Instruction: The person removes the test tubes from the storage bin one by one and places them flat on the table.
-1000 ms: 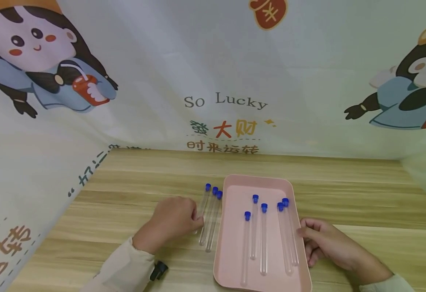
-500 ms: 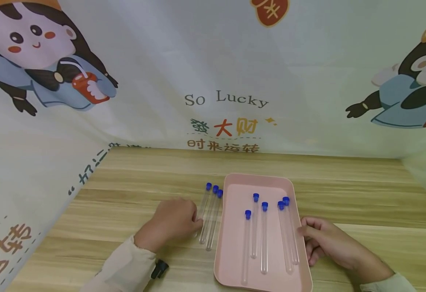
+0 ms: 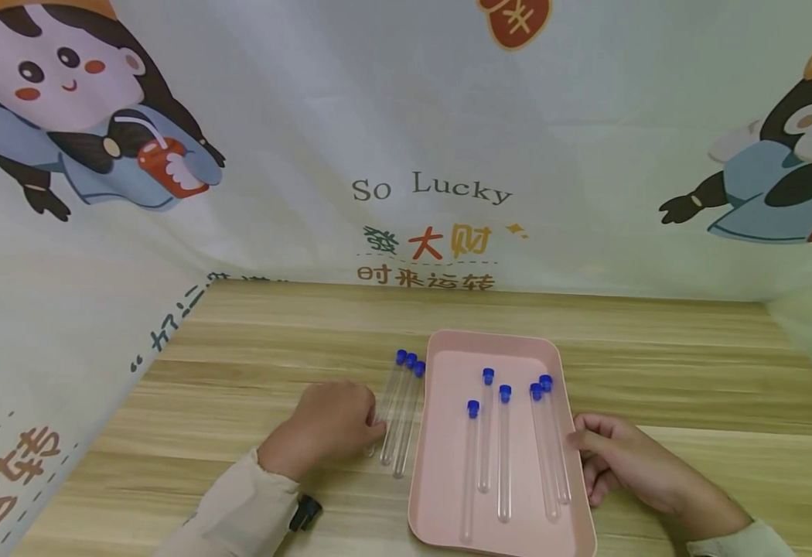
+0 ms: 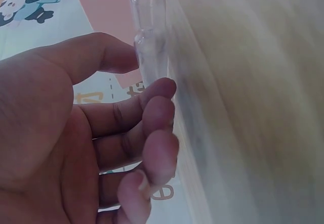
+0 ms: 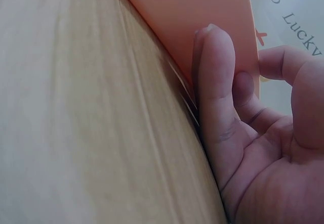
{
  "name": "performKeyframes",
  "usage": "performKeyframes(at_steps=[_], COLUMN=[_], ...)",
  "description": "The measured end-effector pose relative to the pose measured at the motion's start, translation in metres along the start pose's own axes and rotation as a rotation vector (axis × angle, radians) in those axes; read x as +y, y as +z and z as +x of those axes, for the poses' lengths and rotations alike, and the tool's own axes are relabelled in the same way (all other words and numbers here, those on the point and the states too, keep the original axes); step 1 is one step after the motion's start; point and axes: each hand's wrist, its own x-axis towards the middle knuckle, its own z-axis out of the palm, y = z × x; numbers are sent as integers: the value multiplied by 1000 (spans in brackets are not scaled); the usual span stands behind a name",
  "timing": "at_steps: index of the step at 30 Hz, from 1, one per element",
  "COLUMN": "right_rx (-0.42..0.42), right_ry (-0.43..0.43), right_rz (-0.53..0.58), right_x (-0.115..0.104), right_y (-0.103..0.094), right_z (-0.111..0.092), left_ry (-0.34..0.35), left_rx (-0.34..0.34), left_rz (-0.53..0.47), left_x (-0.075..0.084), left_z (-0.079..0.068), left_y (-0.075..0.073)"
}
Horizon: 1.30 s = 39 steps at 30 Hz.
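Three clear test tubes with blue caps lie side by side on the table, left of a pink tray [image 3: 448, 526]. My left hand [image 3: 329, 424] pinches the leftmost test tube [image 3: 388, 387] between thumb and index finger. In the left wrist view, clear rounded tube ends [image 4: 151, 11] stand just past the fingertips, and the other fingers are bent. Several more capped test tubes [image 3: 505, 456] lie inside the tray, lengthwise. My right hand [image 3: 632, 468] grips the tray's right wall, thumb over the rim; in the right wrist view its fingers [image 5: 215, 82] lie against the outer wall.
A small black object [image 3: 305, 513] sits by the left sleeve. The wooden table [image 3: 295, 325] ends at a printed white cloth backdrop [image 3: 587, 155], which rises behind it and along both sides.
The leftmost tube's cap has shifted slightly right, closer to its neighbour's cap. The left hand has barely moved; the right hand and the tray stay put.
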Motion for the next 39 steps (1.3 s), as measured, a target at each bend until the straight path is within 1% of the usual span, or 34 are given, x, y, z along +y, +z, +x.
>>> performKeyframes(at_steps=[11,16,23,27,32,39], right_rx=[4,7,7,4,8,-1], right_ry=[5,7,11,12,13,2], right_rz=[-6,-8,-5,-4,-8,-11], right_x=[0,1,0,0,-1,-2], right_y=[0,0,0,0,0,0], right_z=[-1,-1,-1,-1,-1,0], left_ry=[20,15,-2,-2,12,40], left_rx=[-11,-18,-25,1,59,142], left_rz=[28,26,-1,-7,-12,-9], left_x=[0,0,-1,-1,1,10], left_z=[0,-1,-1,0,1,1], left_y=[2,1,0,-1,-2,-5])
